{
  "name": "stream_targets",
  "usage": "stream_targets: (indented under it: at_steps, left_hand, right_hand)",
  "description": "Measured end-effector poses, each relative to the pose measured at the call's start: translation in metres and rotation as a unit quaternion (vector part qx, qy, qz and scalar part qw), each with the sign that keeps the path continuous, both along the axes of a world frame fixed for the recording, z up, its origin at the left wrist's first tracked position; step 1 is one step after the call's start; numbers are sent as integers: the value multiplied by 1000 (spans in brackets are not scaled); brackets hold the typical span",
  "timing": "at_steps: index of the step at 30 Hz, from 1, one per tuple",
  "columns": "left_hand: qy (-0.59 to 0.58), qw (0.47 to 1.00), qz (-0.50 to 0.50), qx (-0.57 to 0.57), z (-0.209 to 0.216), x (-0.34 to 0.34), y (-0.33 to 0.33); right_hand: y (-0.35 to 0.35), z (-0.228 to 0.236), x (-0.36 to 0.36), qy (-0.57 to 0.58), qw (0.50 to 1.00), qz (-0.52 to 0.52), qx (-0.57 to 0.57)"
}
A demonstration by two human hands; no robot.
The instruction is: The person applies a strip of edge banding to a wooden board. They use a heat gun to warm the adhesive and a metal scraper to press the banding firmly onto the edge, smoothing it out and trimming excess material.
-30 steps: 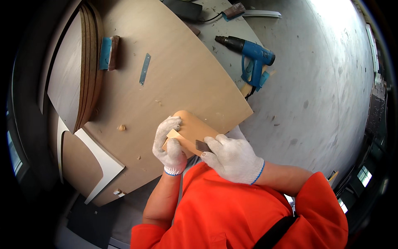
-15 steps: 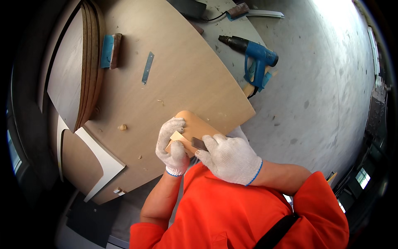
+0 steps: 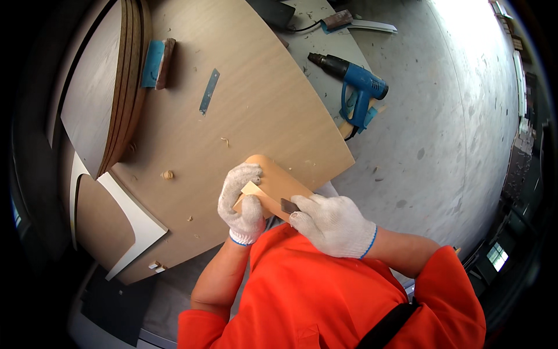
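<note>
A tan, round-ended board (image 3: 282,179) is held in my gloved left hand (image 3: 239,200), whose fingers curl round its edge. Beside the thumb, a pale yellowish strip (image 3: 251,188) shows on the board. My right hand (image 3: 336,224), also in a white knit glove, is closed on a small flat metal blade (image 3: 288,206). The blade meets the near edge of the board. Its far end is hidden by the fingers.
A large wood-faced panel (image 3: 232,87) lies under the work, with a metal strip (image 3: 210,92), a blue-and-brown block (image 3: 158,64) and curled shavings on it. Stacked curved boards (image 3: 107,87) and a white curved frame (image 3: 136,224) stand left. A blue heat gun (image 3: 354,87) lies right.
My right hand and the blade have slid to the right along the board's edge, away from my left hand. The left hand keeps its hold on the board.
</note>
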State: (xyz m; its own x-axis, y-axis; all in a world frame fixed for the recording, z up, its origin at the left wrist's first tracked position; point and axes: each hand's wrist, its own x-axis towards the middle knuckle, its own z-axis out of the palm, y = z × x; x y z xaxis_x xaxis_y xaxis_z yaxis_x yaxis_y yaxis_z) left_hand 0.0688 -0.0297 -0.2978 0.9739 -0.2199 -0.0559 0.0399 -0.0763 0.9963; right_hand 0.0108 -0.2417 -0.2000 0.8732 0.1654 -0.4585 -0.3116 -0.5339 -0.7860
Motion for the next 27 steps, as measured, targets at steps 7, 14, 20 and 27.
stream_targets:
  at_steps: [7,14,20,27]
  left_hand:
    - [-9,1000,-4,5,-1,0,1]
    - [-11,1000,-2,-4,-3,-1,1]
    - [-5,1000,-5,-12,0,1,0]
    - [-15,1000,-14,-6,-3,-1,2]
  right_hand:
    - [5,-5,3,-11,1000,2,-12]
    - [9,-3,9,-2,999,17,-41]
    - [12,-7,13,-46,996,46,-65]
    - [14,-18,27,-66,989,97,-92]
